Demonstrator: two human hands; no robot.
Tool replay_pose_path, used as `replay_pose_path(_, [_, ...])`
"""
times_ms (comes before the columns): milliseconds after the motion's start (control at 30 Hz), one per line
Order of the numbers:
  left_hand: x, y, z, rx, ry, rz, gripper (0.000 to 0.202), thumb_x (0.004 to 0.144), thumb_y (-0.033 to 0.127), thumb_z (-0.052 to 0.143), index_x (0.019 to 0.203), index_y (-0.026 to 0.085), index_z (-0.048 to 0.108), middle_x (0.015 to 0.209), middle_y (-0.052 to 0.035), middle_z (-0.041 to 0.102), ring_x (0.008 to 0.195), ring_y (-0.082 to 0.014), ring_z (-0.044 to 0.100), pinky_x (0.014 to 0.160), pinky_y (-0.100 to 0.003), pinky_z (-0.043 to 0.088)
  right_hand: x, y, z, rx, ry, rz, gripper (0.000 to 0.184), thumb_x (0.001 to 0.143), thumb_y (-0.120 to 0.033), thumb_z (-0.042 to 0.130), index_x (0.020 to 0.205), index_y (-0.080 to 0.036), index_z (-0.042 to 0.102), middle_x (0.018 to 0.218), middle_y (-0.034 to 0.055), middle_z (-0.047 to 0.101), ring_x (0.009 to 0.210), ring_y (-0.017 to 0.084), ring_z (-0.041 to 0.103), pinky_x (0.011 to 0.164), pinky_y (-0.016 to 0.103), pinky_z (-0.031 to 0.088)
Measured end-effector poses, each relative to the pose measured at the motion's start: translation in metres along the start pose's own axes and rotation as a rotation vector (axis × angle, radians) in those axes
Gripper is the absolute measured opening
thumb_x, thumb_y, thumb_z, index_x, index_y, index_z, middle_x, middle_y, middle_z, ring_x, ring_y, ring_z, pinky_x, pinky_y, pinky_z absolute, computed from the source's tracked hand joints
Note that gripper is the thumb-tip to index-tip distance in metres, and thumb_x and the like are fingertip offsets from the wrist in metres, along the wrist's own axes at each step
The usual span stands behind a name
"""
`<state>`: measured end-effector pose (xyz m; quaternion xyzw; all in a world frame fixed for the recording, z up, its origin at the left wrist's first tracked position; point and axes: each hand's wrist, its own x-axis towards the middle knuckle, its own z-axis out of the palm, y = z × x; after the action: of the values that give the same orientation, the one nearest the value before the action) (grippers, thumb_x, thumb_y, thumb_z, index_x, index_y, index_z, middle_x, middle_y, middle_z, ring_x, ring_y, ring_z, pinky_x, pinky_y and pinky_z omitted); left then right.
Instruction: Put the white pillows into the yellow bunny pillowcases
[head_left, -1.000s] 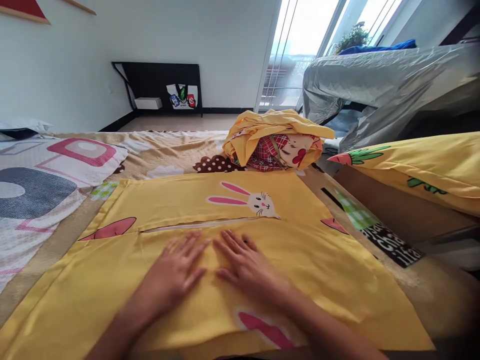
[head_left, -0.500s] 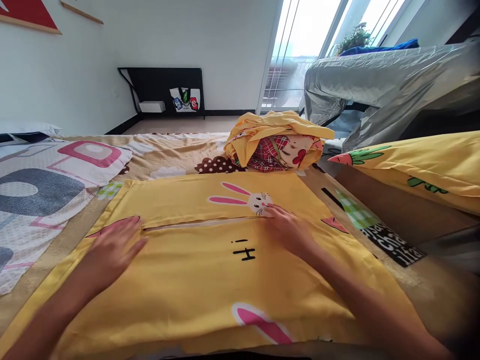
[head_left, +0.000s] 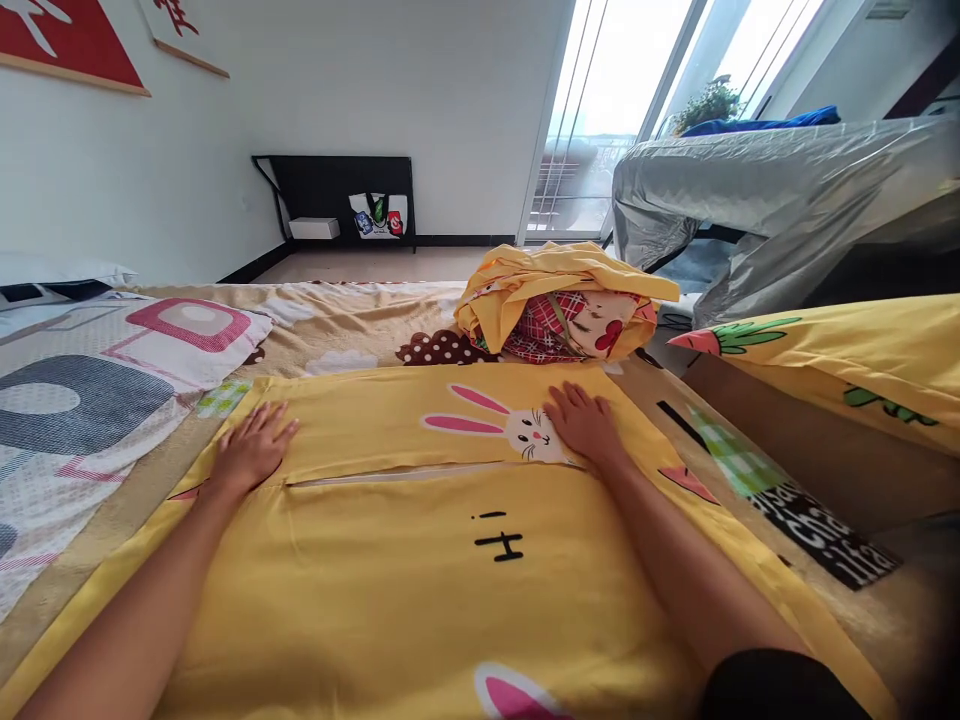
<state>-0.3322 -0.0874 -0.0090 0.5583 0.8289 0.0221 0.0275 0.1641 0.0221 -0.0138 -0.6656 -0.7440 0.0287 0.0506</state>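
White walls (head_left: 480,90) and a sunlit glass door (head_left: 600,110) frame a bedroom seen from the wearer's head, with a printed bag (head_left: 373,222) on a black stand (head_left: 322,180) at the far wall. On the tan-patterned bed (head_left: 367,310), a yellow fabric cover (head_left: 390,600) lies spread before a person, its near end cut off by the lower border. The forearms hide strips of both sides; the left hand (head_left: 253,448) masks most of a carrot print (head_left: 187,493), and only part of a pink rabbit ear (head_left: 521,695) shows at the bottom. What lies within the slit (head_left: 435,473) is hard to make out.

With that end out of sight, the cover's long axis cannot be judged; its slit runs left to right, near the far edge. A printed rabbit (head_left: 531,436) points its ears left, and black "Hi" lettering (head_left: 496,544) stands sideways. The cloth is smooth, lightly creased, with a folded seam along its left side.

Both hands press palm down, fingers extended and gripping nothing: the left at the far left corner, the right hand (head_left: 586,425) just beside the rabbit's face. Beyond sits a rumpled yellow bundle (head_left: 566,265) showing red plaid.
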Motion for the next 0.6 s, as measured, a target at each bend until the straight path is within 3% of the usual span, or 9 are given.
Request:
replay_pose_path(67, [-0.001,-0.008,-0.005,0.025,0.009,-0.037,0.070,0.093,0.053,0.013,0.152,0.018,0.024,0.160,-0.0091,0.014,0.147,-0.0265,0.014,0.117,-0.055,0.015,0.001,0.010,-0.001,-0.021,0.033,0.041,0.054,0.099,-0.036,0.020,0.146,-0.016,0.034,0.157,0.0122,0.023,0.145,0.023,0.017,0.116,0.050,0.009])
replay_pose_path(167, [-0.005,0.021,-0.013,0.095,0.029,-0.064,0.065,0.094,0.043,0.014,0.148,0.012,0.032,0.158,-0.0136,0.018,0.147,-0.0288,0.013,0.115,-0.063,0.007,0.008,-0.008,-0.003,-0.017,0.028,0.071,0.053,0.097,-0.032,0.018,0.141,-0.012,0.041,0.153,0.0186,0.030,0.142,0.028,0.025,0.110,0.055,0.019])
replay_pose_path(233, [-0.007,0.063,-0.017,0.091,0.035,0.030,0.062,0.094,0.038,0.016,0.148,0.010,0.032,0.158,-0.0134,0.019,0.148,-0.0272,0.013,0.116,-0.062,0.006,0.012,-0.041,-0.003,0.004,0.010,0.022,0.053,0.097,-0.031,0.018,0.136,-0.010,0.046,0.148,0.0216,0.037,0.138,0.029,0.032,0.105,0.052,0.030])
replay_pose_path(300, [-0.008,0.115,-0.016,0.012,0.002,0.186,0.062,0.095,0.039,0.017,0.150,0.013,0.028,0.158,-0.0109,0.018,0.147,-0.0253,0.014,0.116,-0.060,0.010,0.014,-0.085,0.000,0.027,0.002,-0.115,0.051,0.098,-0.033,0.019,0.137,-0.013,0.045,0.147,0.0176,0.040,0.138,0.024,0.033,0.103,0.043,0.033])
replay_pose_path(367, [-0.006,0.164,-0.009,-0.060,-0.033,0.322,0.061,0.095,0.040,0.018,0.150,0.015,0.028,0.158,-0.0094,0.019,0.147,-0.0234,0.017,0.117,-0.056,0.015,0.014,-0.128,0.006,0.041,-0.001,-0.290,0.049,0.099,-0.040,0.023,0.141,-0.023,0.041,0.152,0.0075,0.036,0.140,0.018,0.028,0.108,0.035,0.028])
replay_pose_path(433, [0.001,0.196,0.000,-0.087,-0.051,0.390,0.058,0.096,0.041,0.019,0.149,0.021,0.031,0.158,-0.0059,0.022,0.146,-0.0199,0.020,0.118,-0.050,0.018,0.018,-0.156,0.014,0.043,-0.003,-0.376,0.051,0.099,-0.046,0.021,0.145,-0.027,0.036,0.154,0.0037,0.032,0.142,0.016,0.024,0.112,0.035,0.023])
replay_pose_path(500, [0.012,0.201,0.009,-0.098,-0.047,0.392,0.058,0.096,0.045,0.019,0.149,0.024,0.031,0.158,-0.0038,0.022,0.146,-0.0185,0.020,0.119,-0.047,0.016,0.027,-0.157,0.019,0.030,-0.005,-0.364,0.055,0.100,-0.047,0.018,0.147,-0.025,0.032,0.155,0.0056,0.029,0.143,0.017,0.023,0.113,0.039,0.020])
replay_pose_path(600, [0.034,0.158,0.012,-0.103,-0.030,0.295,0.063,0.095,0.051,0.016,0.150,0.022,0.030,0.158,-0.0067,0.022,0.146,-0.0223,0.019,0.118,-0.050,0.015,0.044,-0.108,0.016,-0.019,-0.010,-0.251,0.055,0.100,-0.045,0.017,0.146,-0.021,0.035,0.154,0.0097,0.031,0.143,0.021,0.023,0.111,0.044,0.022])
